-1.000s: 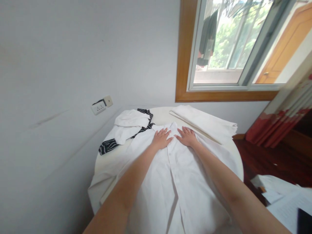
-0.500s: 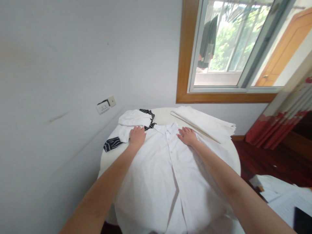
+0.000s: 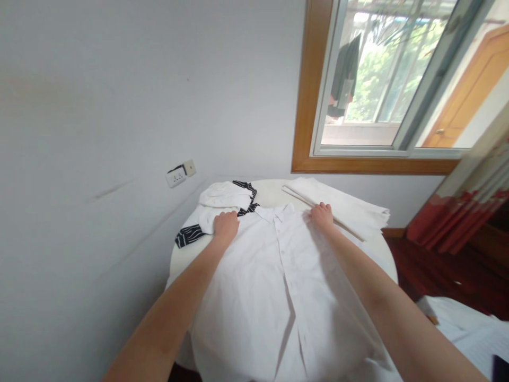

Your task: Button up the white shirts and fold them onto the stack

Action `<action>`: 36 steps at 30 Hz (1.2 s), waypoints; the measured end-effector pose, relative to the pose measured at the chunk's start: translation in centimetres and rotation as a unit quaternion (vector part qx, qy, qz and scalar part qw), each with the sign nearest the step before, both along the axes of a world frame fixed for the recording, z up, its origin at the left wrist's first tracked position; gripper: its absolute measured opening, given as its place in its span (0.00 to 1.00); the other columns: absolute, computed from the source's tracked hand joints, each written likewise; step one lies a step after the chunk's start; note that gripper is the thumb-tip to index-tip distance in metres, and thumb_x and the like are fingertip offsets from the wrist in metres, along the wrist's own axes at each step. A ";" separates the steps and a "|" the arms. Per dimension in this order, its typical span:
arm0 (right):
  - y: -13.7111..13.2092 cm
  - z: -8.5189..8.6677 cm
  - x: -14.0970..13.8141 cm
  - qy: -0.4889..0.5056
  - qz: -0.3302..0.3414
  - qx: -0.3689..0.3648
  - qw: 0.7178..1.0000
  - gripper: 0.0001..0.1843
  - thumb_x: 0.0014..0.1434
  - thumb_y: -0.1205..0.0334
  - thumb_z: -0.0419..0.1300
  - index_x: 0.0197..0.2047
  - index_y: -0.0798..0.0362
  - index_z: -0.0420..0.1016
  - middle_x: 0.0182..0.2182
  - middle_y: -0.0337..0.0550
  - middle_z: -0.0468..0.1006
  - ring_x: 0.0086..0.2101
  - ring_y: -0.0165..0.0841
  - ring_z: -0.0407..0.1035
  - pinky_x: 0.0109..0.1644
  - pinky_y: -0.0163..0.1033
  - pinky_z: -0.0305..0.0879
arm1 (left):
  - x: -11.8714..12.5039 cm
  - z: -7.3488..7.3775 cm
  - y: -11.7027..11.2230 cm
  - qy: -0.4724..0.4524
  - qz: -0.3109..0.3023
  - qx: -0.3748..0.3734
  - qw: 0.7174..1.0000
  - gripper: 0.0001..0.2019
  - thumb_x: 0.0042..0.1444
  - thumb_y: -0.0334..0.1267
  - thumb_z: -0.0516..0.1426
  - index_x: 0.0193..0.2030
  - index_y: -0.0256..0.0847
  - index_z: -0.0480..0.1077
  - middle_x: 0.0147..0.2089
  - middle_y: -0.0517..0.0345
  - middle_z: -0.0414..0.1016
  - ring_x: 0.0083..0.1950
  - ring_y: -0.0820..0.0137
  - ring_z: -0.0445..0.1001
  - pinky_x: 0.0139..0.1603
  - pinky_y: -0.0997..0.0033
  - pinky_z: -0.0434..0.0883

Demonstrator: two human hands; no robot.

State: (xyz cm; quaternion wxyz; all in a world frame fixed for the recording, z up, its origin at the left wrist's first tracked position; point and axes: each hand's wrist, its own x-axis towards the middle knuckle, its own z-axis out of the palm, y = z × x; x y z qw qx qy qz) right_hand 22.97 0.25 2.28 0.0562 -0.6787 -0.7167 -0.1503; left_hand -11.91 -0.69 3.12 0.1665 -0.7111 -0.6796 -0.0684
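Observation:
A white button-up shirt (image 3: pixel 278 286) lies spread face up on a round white table (image 3: pixel 181 260), collar toward the wall. My left hand (image 3: pixel 225 225) rests on the shirt's left shoulder with the fingers curled under, gripping the cloth. My right hand (image 3: pixel 321 215) sits on the right shoulder, fingers likewise curled onto the fabric. Both forearms stretch across the shirt's body.
A crumpled white garment with black striped trim (image 3: pixel 222 204) lies at the table's far left. A folded white cloth (image 3: pixel 345 209) lies at the far right. A wall socket (image 3: pixel 181 174), a window (image 3: pixel 377 79), red curtains (image 3: pixel 469 207) and white papers (image 3: pixel 469 334) surround the table.
Both hands moved apart from the collar area to the shirt's shoulders, left first, then right. Their flat fingers have curled onto the fabric, and the shirt lies flatter.

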 end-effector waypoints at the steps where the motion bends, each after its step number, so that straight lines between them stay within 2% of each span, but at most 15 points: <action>1: 0.2 0.2 0.0 0.003 -0.003 -0.001 1.000 0.19 0.63 0.64 0.46 0.43 0.58 0.78 0.45 0.58 0.75 0.51 0.45 0.59 0.54 0.49 0.50 | -0.1 0.1 0.1 0.000 0.002 -0.007 1.000 0.13 0.58 0.41 0.51 0.44 0.36 0.70 0.44 0.42 0.75 0.49 0.53 0.70 0.45 0.57 0.65; 5: 1.3 1.4 0.0 0.040 -0.053 -0.016 0.998 0.20 0.62 0.70 0.45 0.44 0.58 0.77 0.45 0.60 0.75 0.49 0.44 0.65 0.49 0.45 0.57 | -0.2 1.0 0.5 -0.006 0.004 -0.025 1.000 0.11 0.58 0.40 0.51 0.42 0.38 0.71 0.44 0.44 0.75 0.49 0.54 0.70 0.45 0.58 0.65; 10: 3.1 3.3 0.1 0.064 -0.097 -0.022 0.993 0.21 0.62 0.70 0.43 0.48 0.58 0.75 0.45 0.60 0.74 0.44 0.42 0.71 0.43 0.41 0.62 | 0.6 3.1 1.0 -0.029 -0.020 0.018 0.999 0.11 0.59 0.38 0.49 0.43 0.42 0.70 0.45 0.48 0.72 0.48 0.59 0.70 0.44 0.62 0.66; 15: 3.5 4.5 0.0 0.100 -0.108 0.037 0.988 0.21 0.66 0.66 0.40 0.52 0.58 0.69 0.47 0.58 0.71 0.43 0.41 0.71 0.43 0.40 0.63 | 1.2 5.5 1.3 -0.043 -0.019 0.086 0.995 0.11 0.61 0.37 0.47 0.46 0.41 0.67 0.47 0.48 0.69 0.49 0.59 0.68 0.43 0.63 0.66; 20: 3.6 4.8 -0.1 0.136 -0.088 0.094 0.982 0.20 0.66 0.65 0.38 0.54 0.59 0.64 0.49 0.57 0.69 0.42 0.41 0.69 0.42 0.41 0.63 | 0.4 7.3 2.6 -0.041 -0.001 0.113 0.993 0.13 0.63 0.37 0.45 0.49 0.39 0.64 0.49 0.45 0.67 0.50 0.58 0.67 0.44 0.62 0.65; 23: 3.5 4.1 -0.5 0.144 -0.079 0.064 0.984 0.19 0.66 0.66 0.38 0.54 0.59 0.64 0.48 0.58 0.68 0.43 0.40 0.69 0.43 0.40 0.62 | 0.4 6.8 3.2 -0.040 0.010 0.099 0.994 0.14 0.63 0.36 0.44 0.50 0.38 0.64 0.50 0.44 0.67 0.50 0.56 0.67 0.43 0.61 0.65; 26: 2.9 2.8 -1.1 0.141 -0.074 0.011 0.987 0.18 0.65 0.67 0.41 0.54 0.57 0.64 0.48 0.56 0.68 0.43 0.39 0.69 0.43 0.39 0.61 | 1.1 5.2 3.0 -0.031 0.008 0.074 0.997 0.15 0.61 0.32 0.43 0.50 0.38 0.65 0.50 0.43 0.67 0.50 0.55 0.66 0.43 0.60 0.64; 30: 1.8 1.4 -2.3 0.103 -0.057 0.018 0.993 0.19 0.64 0.67 0.44 0.56 0.53 0.64 0.51 0.54 0.67 0.47 0.40 0.66 0.45 0.40 0.61 | 2.9 3.4 1.9 -0.007 -0.042 0.092 0.995 0.18 0.61 0.29 0.41 0.50 0.41 0.67 0.52 0.43 0.67 0.54 0.54 0.63 0.48 0.56 0.61; 33: 1.1 1.0 -3.5 0.062 0.010 0.038 0.997 0.19 0.63 0.68 0.44 0.54 0.52 0.67 0.52 0.54 0.68 0.52 0.41 0.60 0.51 0.43 0.57 | 4.3 2.8 1.4 -0.002 -0.101 0.110 0.989 0.18 0.61 0.30 0.42 0.50 0.42 0.68 0.54 0.45 0.66 0.56 0.54 0.61 0.52 0.54 0.59; 36: 0.6 0.4 -4.6 0.042 0.105 -0.026 0.993 0.17 0.64 0.66 0.45 0.49 0.53 0.72 0.48 0.52 0.72 0.51 0.40 0.62 0.53 0.43 0.55 | 5.4 2.3 1.7 -0.009 -0.149 0.095 0.984 0.18 0.60 0.30 0.44 0.50 0.43 0.70 0.55 0.45 0.67 0.57 0.55 0.61 0.54 0.53 0.59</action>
